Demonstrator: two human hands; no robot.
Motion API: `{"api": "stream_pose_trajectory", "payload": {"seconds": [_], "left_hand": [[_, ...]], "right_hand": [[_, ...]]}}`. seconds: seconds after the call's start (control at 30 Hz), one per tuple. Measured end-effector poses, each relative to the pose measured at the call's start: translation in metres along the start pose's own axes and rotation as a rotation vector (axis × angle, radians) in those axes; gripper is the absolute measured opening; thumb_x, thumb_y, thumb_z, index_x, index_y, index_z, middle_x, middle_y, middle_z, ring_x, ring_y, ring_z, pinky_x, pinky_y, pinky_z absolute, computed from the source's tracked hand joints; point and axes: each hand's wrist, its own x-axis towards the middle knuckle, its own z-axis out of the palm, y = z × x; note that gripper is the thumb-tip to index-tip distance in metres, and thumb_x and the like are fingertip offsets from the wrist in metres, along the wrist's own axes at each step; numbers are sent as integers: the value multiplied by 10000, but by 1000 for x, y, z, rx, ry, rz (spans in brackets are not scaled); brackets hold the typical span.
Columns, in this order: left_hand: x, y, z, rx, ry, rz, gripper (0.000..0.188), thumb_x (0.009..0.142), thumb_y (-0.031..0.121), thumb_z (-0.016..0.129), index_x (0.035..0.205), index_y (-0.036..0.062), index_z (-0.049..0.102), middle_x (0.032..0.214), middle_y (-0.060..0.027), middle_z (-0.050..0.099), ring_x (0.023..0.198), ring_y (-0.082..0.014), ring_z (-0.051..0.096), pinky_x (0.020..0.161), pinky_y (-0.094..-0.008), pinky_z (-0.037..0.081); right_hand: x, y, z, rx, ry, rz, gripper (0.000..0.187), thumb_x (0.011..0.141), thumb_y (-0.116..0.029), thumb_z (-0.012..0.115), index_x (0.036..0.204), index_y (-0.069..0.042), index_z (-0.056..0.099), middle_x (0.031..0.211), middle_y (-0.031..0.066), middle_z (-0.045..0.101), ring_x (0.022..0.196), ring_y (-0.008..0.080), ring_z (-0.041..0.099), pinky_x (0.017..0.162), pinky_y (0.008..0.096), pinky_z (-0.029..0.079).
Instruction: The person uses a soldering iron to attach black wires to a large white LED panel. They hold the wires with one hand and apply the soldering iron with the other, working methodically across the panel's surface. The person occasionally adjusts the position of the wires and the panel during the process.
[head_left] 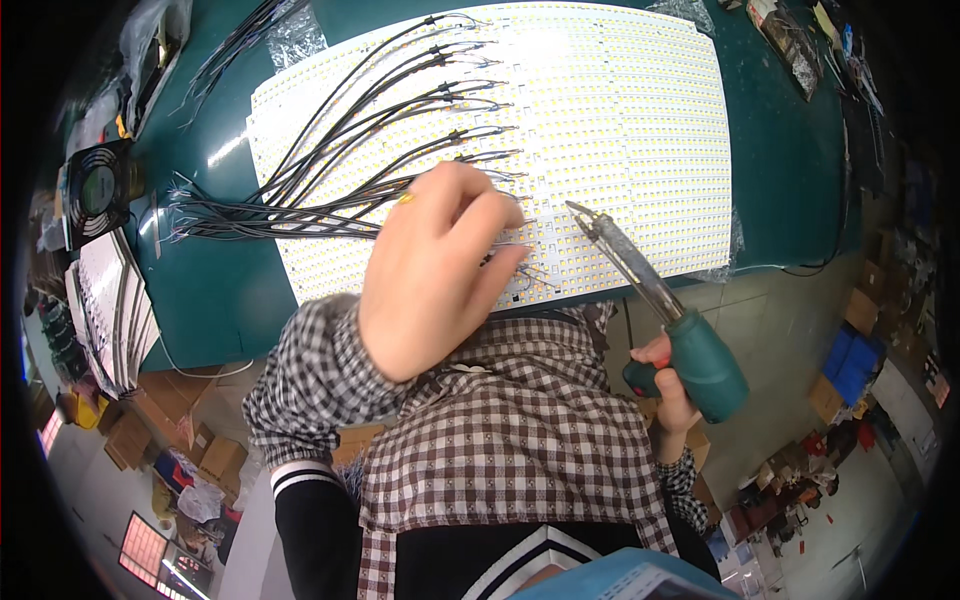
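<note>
A large white LED panel (625,130) with rows of small yellow chips lies on the green table. Black cables (335,130) fan across its left half, their thin stripped ends in a column near the middle. Over the lower cables is my left hand (430,260), its fingers curled and thumb drawn in; whatever they hold is hidden. My right hand (668,388) grips a soldering gun (705,365) with a green body and a long metal shaft. The gun's tip points up and left, over the panel, a little right of the cable ends.
On the green table (200,330), a small black fan (98,188) and a stack of white papers (110,310) stand at the left edge. More dark wires (225,55) lie at the back left. Cardboard boxes (220,460) sit on the floor beyond the table.
</note>
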Motion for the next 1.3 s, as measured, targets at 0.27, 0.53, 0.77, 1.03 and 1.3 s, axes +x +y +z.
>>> {"api": "stream_pose_trajectory", "payload": {"seconds": [0.27, 0.53, 0.77, 1.03, 1.3], "left_hand": [[-26, 4, -20, 178, -236, 95, 172, 763, 70, 760, 868, 62, 624, 808, -75, 585, 708, -266, 577, 617, -371, 444], [-16, -5, -16, 332, -179, 176, 165, 758, 121, 723, 866, 81, 605, 896, -53, 569, 814, -248, 558, 688, -369, 440], [-26, 4, -11, 237, -92, 190, 233, 760, 40, 763, 946, 7, 626, 1141, -183, 599, 958, -359, 598, 792, -423, 491], [-38, 11, -3, 145, -36, 127, 211, 747, 61, 753, 881, 11, 598, 1069, -160, 596, 930, -339, 593, 775, -431, 482], [-5, -3, -15, 323, -223, 161, 161, 802, 71, 714, 923, 80, 609, 867, -65, 592, 823, -266, 591, 670, -364, 422]], "right_hand": [[6, -3, 2, 55, -5, -57, 555, 896, -255, 642, 1224, 168, 494, 871, 149, 613, 787, 251, 627, 747, 409, 563], [6, 2, 0, 52, 17, -77, 533, 902, -248, 636, 1210, 165, 502, 863, 154, 614, 765, 246, 627, 726, 405, 570], [6, 6, 2, 86, 67, -92, 487, 898, -224, 627, 1168, 170, 531, 842, 166, 618, 749, 250, 629, 713, 399, 571], [4, 5, -2, 91, 70, -63, 493, 898, -227, 628, 1183, 163, 531, 902, 175, 632, 773, 257, 644, 713, 397, 574], [2, 5, -1, 95, 63, -75, 510, 897, -238, 634, 1205, 155, 528, 913, 172, 632, 783, 256, 649, 703, 385, 579]]}}
